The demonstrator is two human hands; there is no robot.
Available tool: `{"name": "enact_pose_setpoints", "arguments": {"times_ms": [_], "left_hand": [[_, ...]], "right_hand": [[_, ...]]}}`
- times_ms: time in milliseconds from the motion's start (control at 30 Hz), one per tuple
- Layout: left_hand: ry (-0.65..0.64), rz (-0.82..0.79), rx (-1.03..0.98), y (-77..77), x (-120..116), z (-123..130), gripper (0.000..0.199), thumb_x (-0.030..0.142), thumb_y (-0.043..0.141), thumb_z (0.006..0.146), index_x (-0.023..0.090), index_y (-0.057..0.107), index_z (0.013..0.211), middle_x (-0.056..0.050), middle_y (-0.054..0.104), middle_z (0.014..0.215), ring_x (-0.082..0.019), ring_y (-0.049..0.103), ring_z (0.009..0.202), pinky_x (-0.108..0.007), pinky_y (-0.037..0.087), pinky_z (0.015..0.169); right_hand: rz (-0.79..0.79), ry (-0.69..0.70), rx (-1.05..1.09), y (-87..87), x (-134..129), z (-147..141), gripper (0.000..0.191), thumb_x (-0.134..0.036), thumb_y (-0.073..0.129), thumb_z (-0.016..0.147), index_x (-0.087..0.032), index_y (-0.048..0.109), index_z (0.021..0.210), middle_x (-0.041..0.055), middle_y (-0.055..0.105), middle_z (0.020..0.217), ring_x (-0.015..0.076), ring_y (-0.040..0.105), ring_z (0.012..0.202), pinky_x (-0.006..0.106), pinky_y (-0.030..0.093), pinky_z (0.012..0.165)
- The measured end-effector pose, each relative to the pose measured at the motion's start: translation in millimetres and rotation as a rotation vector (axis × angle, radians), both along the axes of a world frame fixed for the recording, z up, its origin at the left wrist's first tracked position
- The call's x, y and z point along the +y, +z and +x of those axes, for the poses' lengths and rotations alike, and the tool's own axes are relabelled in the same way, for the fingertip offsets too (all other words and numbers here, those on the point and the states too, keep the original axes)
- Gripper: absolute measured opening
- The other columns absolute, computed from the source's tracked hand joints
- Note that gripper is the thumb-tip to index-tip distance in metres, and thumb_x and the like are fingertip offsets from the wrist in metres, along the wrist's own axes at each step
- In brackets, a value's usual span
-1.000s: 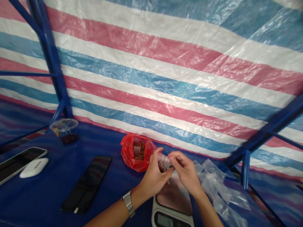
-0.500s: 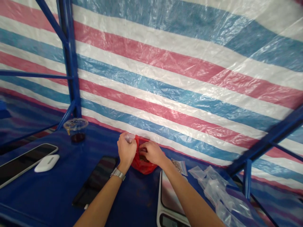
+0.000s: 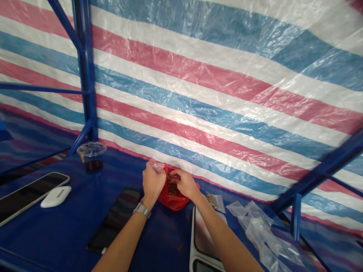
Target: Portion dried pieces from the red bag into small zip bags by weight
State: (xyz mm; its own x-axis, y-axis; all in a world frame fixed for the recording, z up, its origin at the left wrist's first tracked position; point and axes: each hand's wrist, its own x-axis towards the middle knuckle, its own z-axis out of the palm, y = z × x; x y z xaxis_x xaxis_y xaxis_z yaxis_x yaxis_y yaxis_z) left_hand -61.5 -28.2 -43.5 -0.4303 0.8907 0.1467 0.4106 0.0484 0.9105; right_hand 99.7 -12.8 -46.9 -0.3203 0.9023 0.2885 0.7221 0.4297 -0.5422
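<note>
Left hand point(image 3: 153, 183), right hand point(image 3: 187, 184) moved: flat white scale point(image 3: 202, 236) to red plastic bag point(image 3: 173, 204).
I see left closed, pinching clear plastic point(image 3: 158, 166); right half-curled, hold unclear.

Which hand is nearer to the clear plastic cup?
Left. The left hand is right of the cup, at the red bag; the right hand is farther off, at the bag's mouth.

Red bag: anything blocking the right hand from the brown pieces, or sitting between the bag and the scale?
Nothing visible blocks the right hand; it is at the open mouth of the red bag, right by the brown pieces. Between bag and scale, nothing stands on the table, but the right forearm passes over the scale.
</note>
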Motion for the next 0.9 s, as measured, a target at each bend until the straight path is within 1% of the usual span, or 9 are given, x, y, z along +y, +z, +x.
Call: {"name": "enact_pose_setpoints", "arguments": {"times_ms": [67, 133, 200, 333, 433, 533, 633, 767, 900], "left_hand": [[0.022, 0.08, 0.049, 3.8, -3.3, 1.2, 0.057, 0.022, 0.064, 0.083, 0.018, 0.047, 0.136, -0.017, 0.068, 0.12, -0.033, 0.066, 0.114, -0.045, 0.051, 0.099], [0.0, 0.176, 0.11, 4.5, -5.4, 4.4, 0.057, 0.017, 0.063, 0.083, 0.015, 0.045, 0.137, -0.018, 0.066, 0.121, -0.032, 0.066, 0.114, -0.044, 0.051, 0.099], [-0.091, 0.246, 0.201, 2.7, -6.9, 9.1, 0.052, 0.011, 0.059, 0.084, 0.014, 0.048, 0.135, -0.017, 0.066, 0.117, -0.032, 0.066, 0.111, -0.043, 0.051, 0.098], [-0.314, 0.283, 0.345, -0.3, -13.0, 20.5, 0.044, 0.004, 0.056, 0.081, 0.018, 0.057, 0.122, -0.014, 0.066, 0.109, -0.032, 0.065, 0.106, -0.045, 0.05, 0.096], [-0.424, 0.332, 0.365, -0.8, -19.7, 28.8, 0.043, 0.001, 0.055, 0.079, 0.02, 0.058, 0.118, -0.011, 0.067, 0.107, -0.031, 0.063, 0.109, -0.044, 0.048, 0.097], [-0.506, 0.389, 0.311, -5.1, -22.8, 35.7, 0.04, 0.002, 0.054, 0.08, 0.019, 0.058, 0.116, -0.011, 0.067, 0.108, -0.032, 0.062, 0.108, -0.045, 0.048, 0.096], [-0.522, 0.415, 0.217, -13.7, -20.1, 40.5, 0.04, 0.004, 0.056, 0.08, 0.019, 0.057, 0.117, -0.011, 0.067, 0.108, -0.03, 0.063, 0.105, -0.045, 0.049, 0.094], [-0.518, 0.428, 0.124, -24.9, -13.0, 42.7, 0.045, 0.004, 0.057, 0.079, 0.018, 0.054, 0.122, -0.011, 0.067, 0.109, -0.027, 0.065, 0.106, -0.042, 0.052, 0.094], [-0.505, 0.433, 0.039, -29.6, -8.2, 41.9, 0.046, 0.004, 0.058, 0.077, 0.02, 0.054, 0.12, -0.008, 0.069, 0.108, -0.025, 0.068, 0.104, -0.039, 0.054, 0.093]], "right_hand": [[-0.001, -0.008, 0.084, 1.7, -2.3, 9.7, 0.031, -0.01, 0.058, 0.086, -0.024, 0.075, 0.109, 0.0023, 0.08, 0.11, 0.0208, 0.074, 0.096, 0.033, 0.056, 0.092], [0.012, -0.013, 0.151, 5.8, -6.1, 23.2, 0.028, -0.019, 0.059, 0.089, -0.023, 0.074, 0.113, 0.0032, 0.079, 0.113, 0.0219, 0.074, 0.097, 0.037, 0.056, 0.093], [0.024, -0.025, 0.237, 11.3, -11.3, 38.0, 0.028, -0.027, 0.061, 0.09, -0.022, 0.073, 0.116, 0.0054, 0.078, 0.116, 0.0229, 0.072, 0.097, 0.039, 0.056, 0.092], [0.041, -0.104, 0.38, 27.1, -26.6, 59.4, 0.033, -0.038, 0.067, 0.09, -0.021, 0.074, 0.117, 0.0062, 0.077, 0.103, 0.0223, 0.068, 0.084, 0.037, 0.055, 0.081], [0.146, -0.085, 0.331, 44.7, -40.5, 59.6, 0.028, -0.033, 0.068, 0.092, -0.024, 0.075, 0.118, 0.0061, 0.076, 0.108, 0.0234, 0.067, 0.092, 0.038, 0.054, 0.085], [0.312, 0.062, 0.164, 62.2, -52.3, 49.2, 0.024, -0.021, 0.064, 0.095, -0.027, 0.076, 0.115, 0.0056, 0.076, 0.115, 0.0251, 0.065, 0.108, 0.042, 0.05, 0.098], [0.402, 0.199, -0.001, 72.4, -59.5, 39.1, 0.031, -0.012, 0.056, 0.099, -0.028, 0.075, 0.118, 0.006, 0.076, 0.118, 0.0245, 0.064, 0.111, 0.043, 0.049, 0.101], [0.451, 0.237, -0.053, 71.6, -60.3, 34.8, 0.036, -0.009, 0.05, 0.1, -0.027, 0.074, 0.121, 0.0068, 0.075, 0.12, 0.0241, 0.065, 0.112, 0.044, 0.05, 0.101], [0.429, 0.178, 0.039, 59.7, -50.5, 36.3, 0.035, -0.01, 0.053, 0.098, -0.028, 0.074, 0.119, 0.0059, 0.075, 0.119, 0.0245, 0.065, 0.113, 0.044, 0.05, 0.102]]}}
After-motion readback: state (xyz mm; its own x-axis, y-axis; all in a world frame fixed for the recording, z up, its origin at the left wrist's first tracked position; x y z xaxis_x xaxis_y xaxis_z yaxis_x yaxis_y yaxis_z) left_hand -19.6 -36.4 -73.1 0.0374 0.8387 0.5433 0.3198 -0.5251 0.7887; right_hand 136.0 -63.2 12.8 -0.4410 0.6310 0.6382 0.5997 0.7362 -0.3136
